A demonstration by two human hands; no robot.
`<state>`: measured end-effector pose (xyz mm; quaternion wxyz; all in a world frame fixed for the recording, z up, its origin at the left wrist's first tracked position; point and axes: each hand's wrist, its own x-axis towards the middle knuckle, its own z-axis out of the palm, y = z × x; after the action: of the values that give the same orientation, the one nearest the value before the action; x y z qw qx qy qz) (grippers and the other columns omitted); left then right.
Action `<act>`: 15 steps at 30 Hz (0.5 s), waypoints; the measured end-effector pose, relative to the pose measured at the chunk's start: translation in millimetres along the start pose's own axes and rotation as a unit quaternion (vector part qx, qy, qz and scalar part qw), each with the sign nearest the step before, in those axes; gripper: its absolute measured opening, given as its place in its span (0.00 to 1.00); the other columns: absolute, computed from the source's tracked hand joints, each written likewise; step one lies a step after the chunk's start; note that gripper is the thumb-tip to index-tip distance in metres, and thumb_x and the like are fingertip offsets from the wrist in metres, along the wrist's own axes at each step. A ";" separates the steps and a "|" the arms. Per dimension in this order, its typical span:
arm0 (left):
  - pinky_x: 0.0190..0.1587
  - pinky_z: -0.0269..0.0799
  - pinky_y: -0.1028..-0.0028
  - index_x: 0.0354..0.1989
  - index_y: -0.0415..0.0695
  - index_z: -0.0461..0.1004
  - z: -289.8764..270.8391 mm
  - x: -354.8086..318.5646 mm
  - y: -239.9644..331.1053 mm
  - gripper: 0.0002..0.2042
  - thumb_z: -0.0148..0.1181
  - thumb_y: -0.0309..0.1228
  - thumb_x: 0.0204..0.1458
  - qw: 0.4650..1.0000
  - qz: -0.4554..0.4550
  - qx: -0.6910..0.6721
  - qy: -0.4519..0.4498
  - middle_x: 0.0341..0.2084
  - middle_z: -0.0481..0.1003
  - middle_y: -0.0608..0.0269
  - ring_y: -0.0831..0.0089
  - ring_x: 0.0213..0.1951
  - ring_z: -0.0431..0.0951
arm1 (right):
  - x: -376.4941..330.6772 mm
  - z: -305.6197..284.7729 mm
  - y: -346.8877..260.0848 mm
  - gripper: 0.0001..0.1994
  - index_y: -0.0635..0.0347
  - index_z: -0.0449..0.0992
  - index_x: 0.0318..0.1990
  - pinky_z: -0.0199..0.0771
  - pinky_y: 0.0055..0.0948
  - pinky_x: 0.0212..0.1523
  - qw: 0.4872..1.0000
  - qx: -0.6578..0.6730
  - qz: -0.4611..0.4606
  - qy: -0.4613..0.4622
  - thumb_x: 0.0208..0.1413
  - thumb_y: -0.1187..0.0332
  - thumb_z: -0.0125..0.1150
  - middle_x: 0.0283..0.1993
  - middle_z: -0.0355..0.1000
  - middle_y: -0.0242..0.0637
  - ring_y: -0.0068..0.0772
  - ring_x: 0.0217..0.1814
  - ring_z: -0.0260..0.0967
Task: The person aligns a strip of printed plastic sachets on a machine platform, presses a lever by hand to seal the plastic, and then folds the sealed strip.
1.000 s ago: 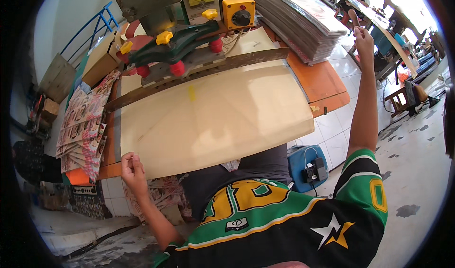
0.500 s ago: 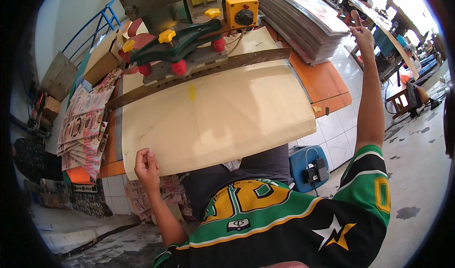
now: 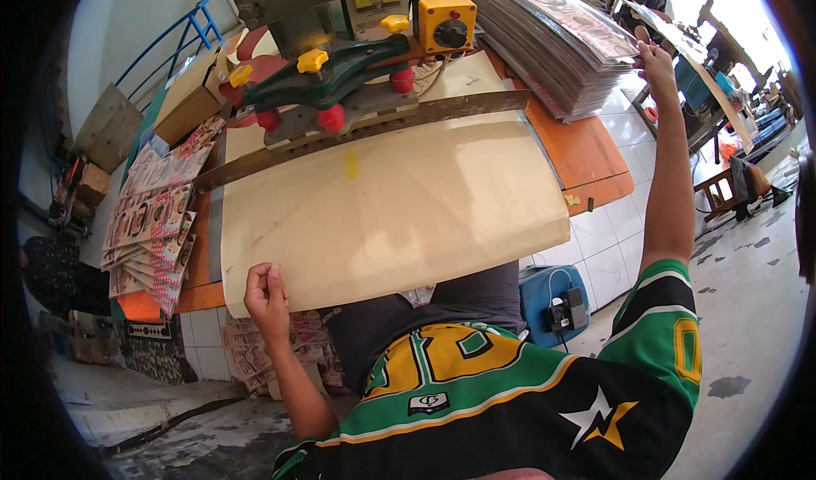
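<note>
The left hand [image 3: 268, 297] sits at the near left corner of a large cream sheet [image 3: 391, 208] that covers most of the worktop [image 3: 586, 153]. Its fingers [image 3: 274, 278] are curled together and pinch the sheet's near edge, which hangs a little over the near edge of the worktop. The sheet's far edge lies under a long metal bar [image 3: 374, 132] that runs across the worktop from left to right.

The right hand [image 3: 656, 59] is stretched out far to the right, at the near edge of a tall stack of printed sheets [image 3: 544, 30] standing on the far right corner of the worktop. Its fingers rest against the top of the stack; whether they grip a sheet cannot be told.

Behind the bar stands a green press frame [image 3: 340, 68] with yellow and red knobs, and beside it a yellow control box [image 3: 444, 21] with a black dial. A fanned pile of printed packets [image 3: 153, 225] lies along the left edge of the worktop. Below the worktop, a blue box [image 3: 557, 306] stands on the floor.
</note>
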<state>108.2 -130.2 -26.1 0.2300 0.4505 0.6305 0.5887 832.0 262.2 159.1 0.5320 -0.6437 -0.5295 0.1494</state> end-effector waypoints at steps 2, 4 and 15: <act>0.21 0.59 0.83 0.44 0.38 0.74 -0.3 -0.9 -0.5 0.09 0.57 0.33 0.70 1.000 -0.001 -0.002 0.004 0.22 0.69 0.72 0.88 0.21 0.64 | -7.8 3.7 -8.7 0.16 0.61 0.77 0.48 0.75 0.19 0.29 0.998 0.055 0.007 -0.014 0.71 0.55 0.59 0.31 0.77 0.30 0.19 0.29 0.75; 0.21 0.59 0.83 0.43 0.38 0.74 1.0 0.0 -1.5 0.09 0.57 0.33 0.70 1.000 0.005 0.000 0.004 0.22 0.69 0.72 0.88 0.21 0.64 | -19.9 -0.5 -21.7 0.17 0.65 0.75 0.52 0.83 0.23 0.36 0.995 0.095 0.002 -0.027 0.72 0.58 0.58 0.37 0.78 0.37 0.25 0.35 0.80; 0.21 0.59 0.83 0.42 0.38 0.73 1.3 -1.2 1.8 0.10 0.57 0.34 0.70 1.000 0.003 0.003 0.006 0.22 0.70 0.72 0.88 0.21 0.64 | -79.5 -65.3 -16.9 0.13 0.65 0.75 0.50 0.84 0.27 0.46 0.987 0.158 0.005 0.028 0.70 0.63 0.60 0.43 0.76 0.36 0.27 0.43 0.79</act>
<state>110.5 -130.7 -25.0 0.2230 0.4498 0.6319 0.5904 841.1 158.9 169.3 0.6407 -0.5583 -0.4810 0.2157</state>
